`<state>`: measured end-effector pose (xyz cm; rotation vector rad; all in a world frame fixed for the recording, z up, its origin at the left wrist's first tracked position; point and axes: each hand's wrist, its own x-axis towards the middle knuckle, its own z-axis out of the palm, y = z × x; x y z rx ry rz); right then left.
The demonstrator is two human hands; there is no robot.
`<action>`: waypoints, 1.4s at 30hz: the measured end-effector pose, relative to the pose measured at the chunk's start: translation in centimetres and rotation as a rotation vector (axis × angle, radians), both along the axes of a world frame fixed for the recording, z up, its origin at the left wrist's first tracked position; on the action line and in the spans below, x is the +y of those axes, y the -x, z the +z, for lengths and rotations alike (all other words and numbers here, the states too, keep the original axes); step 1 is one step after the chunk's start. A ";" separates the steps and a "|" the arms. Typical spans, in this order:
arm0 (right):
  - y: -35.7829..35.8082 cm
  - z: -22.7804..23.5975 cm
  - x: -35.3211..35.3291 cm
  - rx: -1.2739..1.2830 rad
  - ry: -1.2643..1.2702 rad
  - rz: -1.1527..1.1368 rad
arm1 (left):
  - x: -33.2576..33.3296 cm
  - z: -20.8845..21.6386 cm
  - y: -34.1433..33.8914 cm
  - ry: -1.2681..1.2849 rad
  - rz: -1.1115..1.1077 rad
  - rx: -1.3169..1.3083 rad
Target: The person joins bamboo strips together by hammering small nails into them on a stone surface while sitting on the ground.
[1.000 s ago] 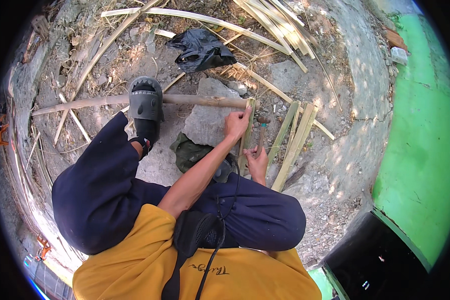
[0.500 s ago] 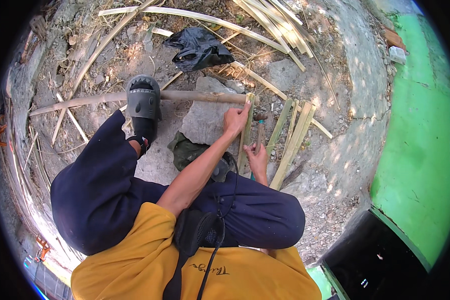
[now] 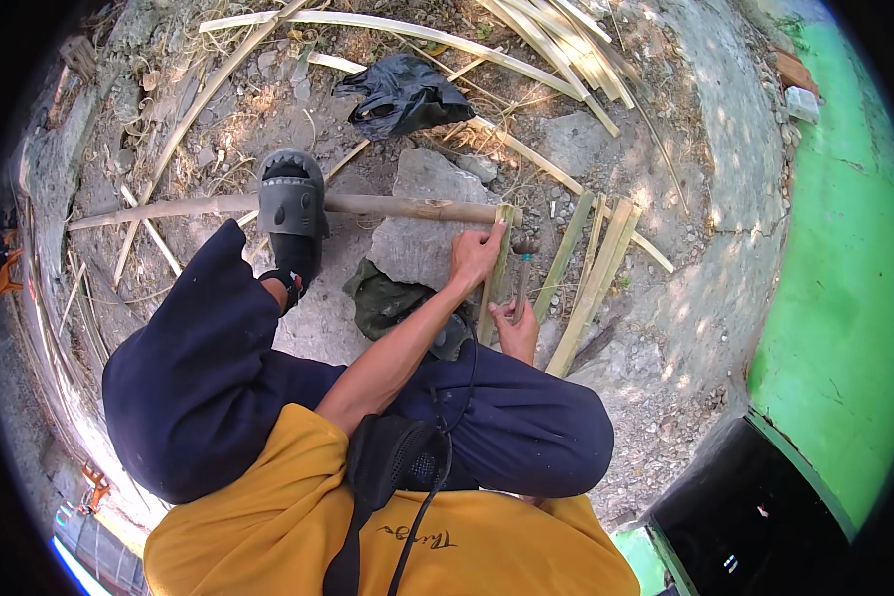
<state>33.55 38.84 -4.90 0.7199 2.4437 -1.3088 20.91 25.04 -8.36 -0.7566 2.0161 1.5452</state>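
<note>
A flat bamboo strip (image 3: 495,282) points away from me, its far end against the tip of a round wooden pole (image 3: 397,206). My left hand (image 3: 475,256) is closed on that strip near its far end. Just right of it, my right hand (image 3: 518,335) grips the wooden handle of what looks like a small hammer (image 3: 524,248), with a dark head and a teal band. The hammer's head is apart from the strip, near the pole's tip. Under my left sandal (image 3: 292,209) lies the pole, across a flat stone slab (image 3: 417,243).
More cut bamboo pieces (image 3: 594,288) lie right of my right hand. A black plastic bag (image 3: 402,94) and long pale strips (image 3: 556,50) lie farther out. Dark green cloth (image 3: 382,301) is beside my left forearm. A green painted surface (image 3: 815,248) runs along the right.
The whole scene has shifted slightly right and down in the view. Both hands keep their grips on the bamboo strip and the hammer.
</note>
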 end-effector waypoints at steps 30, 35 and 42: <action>10.7 4.7 7.5 0.241 -0.482 1.019 | 1.9 0.3 -4.3 -0.555 0.178 0.055; 13.0 4.9 7.9 0.362 -0.456 1.149 | 1.4 -0.9 -4.7 -0.575 0.163 0.096; 13.1 7.1 6.6 0.605 -0.253 1.232 | 1.9 -2.1 -4.9 -0.476 0.160 0.119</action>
